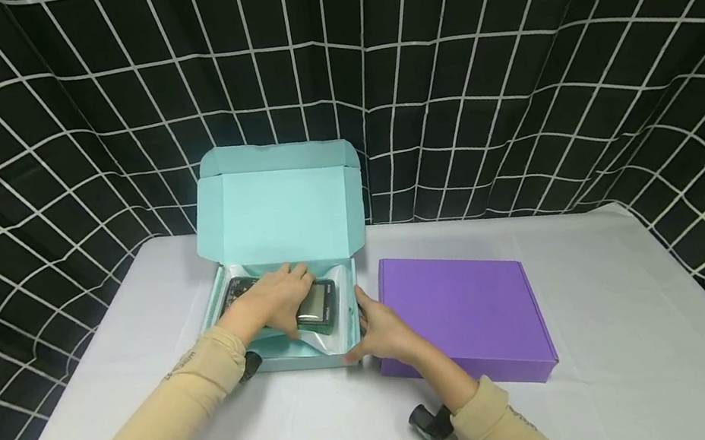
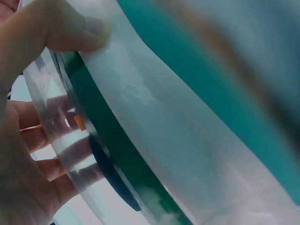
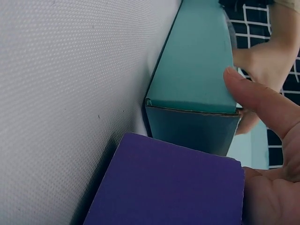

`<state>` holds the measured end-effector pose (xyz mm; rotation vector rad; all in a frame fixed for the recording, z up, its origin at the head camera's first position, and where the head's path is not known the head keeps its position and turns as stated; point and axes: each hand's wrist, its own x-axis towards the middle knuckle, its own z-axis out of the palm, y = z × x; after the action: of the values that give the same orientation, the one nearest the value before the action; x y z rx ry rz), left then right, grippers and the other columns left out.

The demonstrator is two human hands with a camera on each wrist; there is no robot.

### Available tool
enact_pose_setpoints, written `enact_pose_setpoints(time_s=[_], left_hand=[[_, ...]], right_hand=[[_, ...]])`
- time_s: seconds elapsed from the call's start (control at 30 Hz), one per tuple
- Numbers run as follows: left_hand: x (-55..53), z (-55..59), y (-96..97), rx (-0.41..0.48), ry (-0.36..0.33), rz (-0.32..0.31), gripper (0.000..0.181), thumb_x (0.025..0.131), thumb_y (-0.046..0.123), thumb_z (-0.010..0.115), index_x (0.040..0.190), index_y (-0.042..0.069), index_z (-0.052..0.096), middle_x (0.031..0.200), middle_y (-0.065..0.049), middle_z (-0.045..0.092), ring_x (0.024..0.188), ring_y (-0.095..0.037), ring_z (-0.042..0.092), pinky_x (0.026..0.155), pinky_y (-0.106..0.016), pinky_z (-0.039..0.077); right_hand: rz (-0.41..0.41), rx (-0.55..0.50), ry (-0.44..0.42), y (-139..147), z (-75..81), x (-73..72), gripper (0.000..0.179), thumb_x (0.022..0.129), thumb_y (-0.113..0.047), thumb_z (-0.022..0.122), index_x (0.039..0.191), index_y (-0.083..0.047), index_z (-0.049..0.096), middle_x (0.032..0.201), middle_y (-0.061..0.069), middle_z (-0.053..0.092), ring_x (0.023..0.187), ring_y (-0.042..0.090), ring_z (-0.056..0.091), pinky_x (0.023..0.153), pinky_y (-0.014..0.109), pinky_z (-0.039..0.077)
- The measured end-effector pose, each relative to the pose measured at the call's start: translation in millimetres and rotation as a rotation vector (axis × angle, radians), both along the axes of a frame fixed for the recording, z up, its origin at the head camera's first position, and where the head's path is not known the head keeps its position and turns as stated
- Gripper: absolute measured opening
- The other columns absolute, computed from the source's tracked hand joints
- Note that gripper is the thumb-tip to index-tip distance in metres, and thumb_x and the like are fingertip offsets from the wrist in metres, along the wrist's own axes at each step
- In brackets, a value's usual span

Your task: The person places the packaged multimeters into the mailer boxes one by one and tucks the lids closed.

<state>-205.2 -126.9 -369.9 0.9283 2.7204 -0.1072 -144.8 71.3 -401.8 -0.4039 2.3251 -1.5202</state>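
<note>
A multimeter (image 1: 314,304) with a grey screen, dark face and green edge lies in clear plastic inside the open teal box (image 1: 302,364). My left hand (image 1: 278,297) spans it from above and grips it through the plastic. In the left wrist view the thumb is on one side of the green edge (image 2: 117,126), with the fingers behind the clear wrap (image 2: 61,136). At the box's front right corner, my right hand (image 1: 386,332) holds the box, thumb against the front wall and fingers along the right side. Its palm is hidden in the head view.
A closed purple box (image 1: 464,310) stands right of the teal box, close beside my right hand. The teal lid (image 1: 282,212) stands raised at the back. White cloth (image 1: 633,329) covers the table, and a black gridded curtain (image 1: 441,83) hangs behind.
</note>
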Motion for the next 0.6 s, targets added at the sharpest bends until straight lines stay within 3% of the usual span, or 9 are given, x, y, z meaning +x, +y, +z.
enact_pose_setpoints(time_s=[0.23, 0.4, 0.5, 0.6], left_hand=[[1.7, -12.4, -4.9, 0.030, -0.029, 0.019, 0.093, 0.062, 0.030, 0.093, 0.135, -0.004, 0.045, 0.132, -0.018, 0.048, 0.111, -0.035, 0.051, 0.092, -0.047, 0.050], [0.5, -14.1, -4.5, 0.051, -0.041, 0.044, 0.089, 0.062, 0.024, 0.093, 0.133, -0.002, 0.046, 0.126, -0.015, 0.050, 0.107, -0.033, 0.052, 0.089, -0.046, 0.051], [0.5, -12.4, -1.4, 0.048, -0.049, 0.057, 0.088, 0.063, 0.022, 0.092, 0.133, -0.003, 0.045, 0.126, -0.015, 0.050, 0.110, -0.035, 0.053, 0.093, -0.046, 0.050], [2.0, -10.8, -1.5, 0.066, -0.090, 0.080, 0.093, 0.066, 0.019, 0.090, 0.140, -0.005, 0.039, 0.139, -0.021, 0.045, 0.124, -0.040, 0.047, 0.105, -0.050, 0.040]], right_hand=[[0.000, 0.019, 0.011, -1, 1.3, 0.7, 0.120, 0.057, 0.016, 0.084, 0.151, 0.009, 0.010, 0.156, 0.025, 0.022, 0.137, 0.040, 0.034, 0.107, 0.040, 0.038], [-0.016, 0.017, 0.009, -1, 3.3, 0.4, 0.120, 0.057, 0.017, 0.084, 0.151, 0.009, 0.009, 0.156, 0.025, 0.021, 0.138, 0.039, 0.032, 0.108, 0.040, 0.036], [-0.025, 0.034, 0.019, 0, 4.3, -0.1, 0.121, 0.057, 0.015, 0.084, 0.151, 0.009, 0.009, 0.156, 0.025, 0.021, 0.138, 0.038, 0.032, 0.108, 0.039, 0.035], [-0.025, 0.037, 0.013, 1, 4.6, -0.7, 0.119, 0.060, 0.011, 0.085, 0.151, 0.010, 0.009, 0.155, 0.025, 0.022, 0.138, 0.038, 0.033, 0.109, 0.040, 0.034]])
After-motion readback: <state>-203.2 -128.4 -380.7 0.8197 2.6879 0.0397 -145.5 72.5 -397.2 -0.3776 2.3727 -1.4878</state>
